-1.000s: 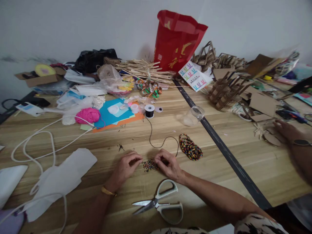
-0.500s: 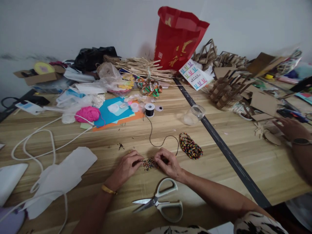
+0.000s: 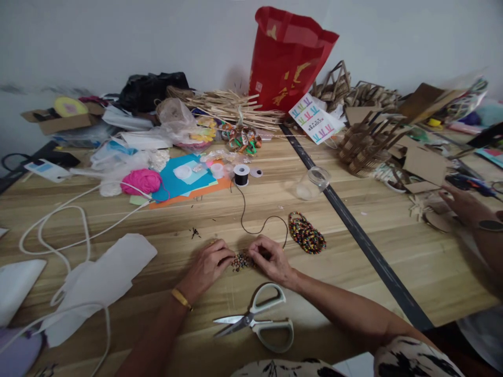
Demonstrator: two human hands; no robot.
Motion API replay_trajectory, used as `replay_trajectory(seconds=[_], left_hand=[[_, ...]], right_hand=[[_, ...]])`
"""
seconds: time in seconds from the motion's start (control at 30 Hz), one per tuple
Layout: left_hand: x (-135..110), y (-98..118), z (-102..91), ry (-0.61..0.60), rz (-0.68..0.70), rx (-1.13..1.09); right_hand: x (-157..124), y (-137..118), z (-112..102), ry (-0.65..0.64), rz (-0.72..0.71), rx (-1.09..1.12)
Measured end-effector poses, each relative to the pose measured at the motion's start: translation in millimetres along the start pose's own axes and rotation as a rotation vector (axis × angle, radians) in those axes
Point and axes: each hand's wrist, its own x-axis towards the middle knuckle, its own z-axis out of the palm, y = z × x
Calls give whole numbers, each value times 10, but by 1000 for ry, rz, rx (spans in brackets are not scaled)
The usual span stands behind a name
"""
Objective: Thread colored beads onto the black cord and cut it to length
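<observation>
A small pile of multicoloured beads (image 3: pixel 240 262) lies on the wooden table between my hands. At its left edge is my left hand (image 3: pixel 210 266), thumb and fingertips drawn together; whatever they pinch is too small to make out. My right hand (image 3: pixel 273 261) is closed in a pinch over the pile's right side. A thin black cord (image 3: pixel 244 212) curves from a spool (image 3: pixel 241 176) to the back of my right hand and seems to run into its grip. Scissors (image 3: pixel 255 318) with pale handles lie partly open nearer me. Looped strings of beads (image 3: pixel 307 234) rest right of my right hand.
A clear jar (image 3: pixel 313 184) lies beyond the beads. Pink yarn (image 3: pixel 142 181), blue paper (image 3: pixel 173 188), a white cable (image 3: pixel 84 230) and white sheets (image 3: pixel 102 288) occupy the left. A red bag (image 3: pixel 288 60) stands behind; another person's hand (image 3: pixel 467 207) is at far right by cardboard pieces.
My left hand has shifted slightly right, closer to the bead pile. My right hand stays in nearly the same place. The view has moved a little.
</observation>
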Motion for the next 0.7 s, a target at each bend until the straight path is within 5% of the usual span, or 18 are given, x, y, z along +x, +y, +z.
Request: replay_trajectory(seconds=[0.27,0.7], left_hand=[[-16,-9,16,-7,-3,-6],[4,-3,11,111,-104,-249]], right_hand=[[14,46,-3,34,173,227],[39,-86,-174,181,138,289]])
